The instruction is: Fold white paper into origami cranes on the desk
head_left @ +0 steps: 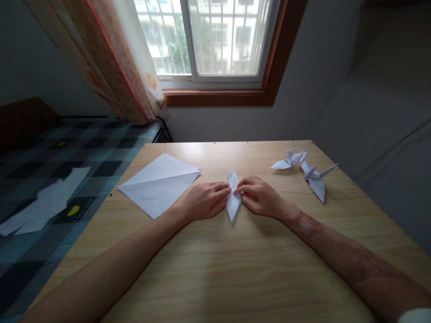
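a person's two bare arms reach forward across a pale wood-grain tabletop, and the hands meet at a small piece of folded white paper near the middle. the paper is a narrow diamond lying on the tabletop, one point toward the window and one toward the person.

the left hand comes in from the left, palm down, its fingers close together and their tips touching the paper's left edge. the right hand faces it from the other side, fingers bent, with the index finger reaching onto the paper's right edge. it cannot be told whether either hand's fingers are pinching the paper or only pressing on it.

just beyond the left hand lies a larger white sheet, turned cornerwise, with a crease running across it. to the right, near the far corner, two folded white paper cranes sit close together, with pointed wings spread.

on the left, a bed with a dark checked cover holds loose white paper pieces. ahead are a bright window with a brown wooden frame and an orange-patterned curtain.
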A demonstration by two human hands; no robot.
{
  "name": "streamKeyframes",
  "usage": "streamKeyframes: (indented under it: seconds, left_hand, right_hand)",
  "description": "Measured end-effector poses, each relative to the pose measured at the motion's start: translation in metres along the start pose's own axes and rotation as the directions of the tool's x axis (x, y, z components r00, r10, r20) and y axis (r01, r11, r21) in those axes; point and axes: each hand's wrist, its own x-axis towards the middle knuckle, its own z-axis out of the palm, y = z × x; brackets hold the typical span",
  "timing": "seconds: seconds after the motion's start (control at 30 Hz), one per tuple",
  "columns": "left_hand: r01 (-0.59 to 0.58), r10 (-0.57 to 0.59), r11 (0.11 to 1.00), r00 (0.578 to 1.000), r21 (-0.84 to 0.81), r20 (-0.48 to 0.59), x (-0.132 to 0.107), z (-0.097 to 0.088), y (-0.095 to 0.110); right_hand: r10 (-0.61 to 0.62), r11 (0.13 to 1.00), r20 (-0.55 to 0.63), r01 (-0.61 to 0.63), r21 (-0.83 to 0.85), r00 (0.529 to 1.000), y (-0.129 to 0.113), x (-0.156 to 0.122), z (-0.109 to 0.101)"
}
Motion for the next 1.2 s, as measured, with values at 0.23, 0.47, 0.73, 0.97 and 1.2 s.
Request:
streamKeyframes:
  seconds: [0.23, 0.47, 0.73, 0.97, 1.2]
  left_hand:
    - [0.104, -0.112, 0.989, 0.991, -0.105, -0.070, 0.0015, 0.0070, 0.0010]
    - [0.171, -0.181, 0.978, 0.980, -0.117, -0.086, 0.0043, 0.0080, -0.0001]
    - [0.147, -0.155, 0.986, 0.983, -0.084, -0.095, 0.0073, 0.0053, -0.0008]
    - [0.139, -0.145, 0.988, 0.986, -0.070, -0.081, 0.0060, 0.0058, -0.0034]
    - [0.111, -0.115, 0.989, 0.993, -0.093, -0.039, 0.0031, 0.0044, -0.0061]
  right_hand:
    - [-0.008, 1.000, 0.016, 0.008, -0.006, 1.000, 0.0028, 0.0002, 0.0018]
    - [0.001, 0.999, 0.021, 0.000, -0.032, 1.000, 0.0022, 0.0008, 0.0030]
    - [-0.030, 0.999, -0.011, 0.029, -0.034, 0.999, 0.0077, -0.0003, 0.0061]
    - [-0.025, 0.999, -0.009, 0.024, -0.029, 1.000, 0.0067, 0.0000, 0.0061]
    - [-0.010, 0.999, -0.016, 0.009, -0.051, 1.000, 0.0066, 0.0002, 0.0056]
